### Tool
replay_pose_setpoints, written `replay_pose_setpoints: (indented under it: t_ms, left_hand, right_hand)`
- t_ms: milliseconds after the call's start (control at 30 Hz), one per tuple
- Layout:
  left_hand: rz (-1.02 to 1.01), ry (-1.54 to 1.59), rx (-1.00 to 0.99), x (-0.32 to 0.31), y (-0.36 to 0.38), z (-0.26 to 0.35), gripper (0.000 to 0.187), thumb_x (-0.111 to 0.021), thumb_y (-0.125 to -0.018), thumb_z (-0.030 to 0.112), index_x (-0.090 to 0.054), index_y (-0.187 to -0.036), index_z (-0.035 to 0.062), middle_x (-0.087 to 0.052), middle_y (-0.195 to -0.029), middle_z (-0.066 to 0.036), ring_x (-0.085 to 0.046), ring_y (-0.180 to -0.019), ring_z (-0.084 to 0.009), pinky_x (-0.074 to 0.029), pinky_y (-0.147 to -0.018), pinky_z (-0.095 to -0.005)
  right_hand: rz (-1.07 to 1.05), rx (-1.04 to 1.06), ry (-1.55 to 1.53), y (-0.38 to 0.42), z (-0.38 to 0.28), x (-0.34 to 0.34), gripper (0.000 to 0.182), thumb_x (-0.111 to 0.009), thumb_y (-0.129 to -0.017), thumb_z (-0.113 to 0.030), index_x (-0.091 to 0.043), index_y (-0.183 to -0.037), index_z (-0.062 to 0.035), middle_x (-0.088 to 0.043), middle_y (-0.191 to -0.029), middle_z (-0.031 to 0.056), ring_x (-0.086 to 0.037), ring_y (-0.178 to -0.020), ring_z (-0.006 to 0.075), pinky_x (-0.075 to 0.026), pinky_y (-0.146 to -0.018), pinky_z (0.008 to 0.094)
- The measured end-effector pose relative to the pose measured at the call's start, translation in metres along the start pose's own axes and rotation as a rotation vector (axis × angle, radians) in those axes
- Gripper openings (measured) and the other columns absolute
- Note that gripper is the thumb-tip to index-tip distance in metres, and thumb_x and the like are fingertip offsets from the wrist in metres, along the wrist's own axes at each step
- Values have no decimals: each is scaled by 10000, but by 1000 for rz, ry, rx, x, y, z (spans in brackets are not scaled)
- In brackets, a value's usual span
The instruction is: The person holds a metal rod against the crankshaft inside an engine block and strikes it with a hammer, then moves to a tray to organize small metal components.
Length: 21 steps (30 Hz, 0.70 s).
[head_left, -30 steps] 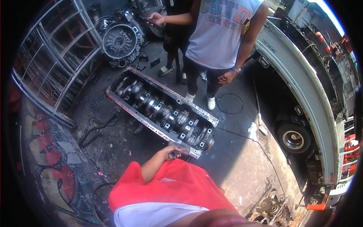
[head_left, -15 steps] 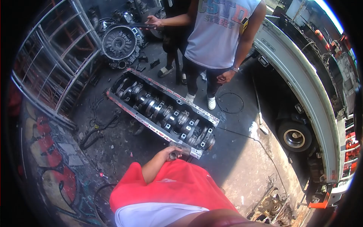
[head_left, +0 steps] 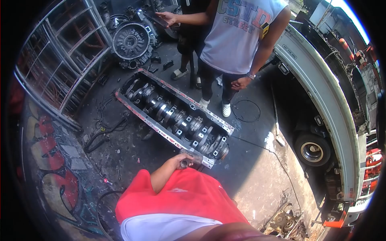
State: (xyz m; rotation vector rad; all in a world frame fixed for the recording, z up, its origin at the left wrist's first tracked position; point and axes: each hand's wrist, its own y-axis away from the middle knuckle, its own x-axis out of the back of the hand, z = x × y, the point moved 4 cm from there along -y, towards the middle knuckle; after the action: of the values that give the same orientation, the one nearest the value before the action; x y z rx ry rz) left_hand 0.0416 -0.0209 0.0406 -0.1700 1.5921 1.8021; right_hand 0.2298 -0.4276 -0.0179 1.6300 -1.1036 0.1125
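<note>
Nearest is the wearer's loose red shirt (head_left: 181, 197) with white cloth (head_left: 161, 225) below it. The left hand (head_left: 177, 161) is closed around a short, dark, round-ended metal tube (head_left: 184, 164), its open end facing up, in front of the shirt at the near edge of the engine block. The right hand is out of view, so its state cannot be told. The long grey metal engine block with red-flecked rails (head_left: 161, 129) lies slantwise on the dark, stained floor (head_left: 132, 160), its open side up, a shiny steel crankshaft (head_left: 173, 117) running along inside. Greasy metal parts (head_left: 287, 221) lie on the sunlit ground to the right; a black rubber hose (head_left: 95, 143) lies to the left. Beyond the block stands a person in a white lettered sleeveless shirt (head_left: 233, 46), one hand (head_left: 167, 18) at a flat dark object (head_left: 156, 17). Farther back are a silvery tubular metal frame (head_left: 82, 76) and a round grey ribbed housing (head_left: 130, 41).
</note>
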Motion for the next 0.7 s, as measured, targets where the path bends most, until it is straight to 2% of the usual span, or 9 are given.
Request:
replay_pose_setpoints:
  t_ms: [700]
  left_hand:
    - [-8,-18,17,-2,6,1,177,-585,-749,170,-531,-885,71,-575,-676,-72,-551,-508,-129,-406,-375,-230]
  right_hand:
    - [12,4,-162,11,-15,0,234,-500,-755,-79,-592,-904,76,-608,-845,174,-592,-743,252,-466,-653,351]
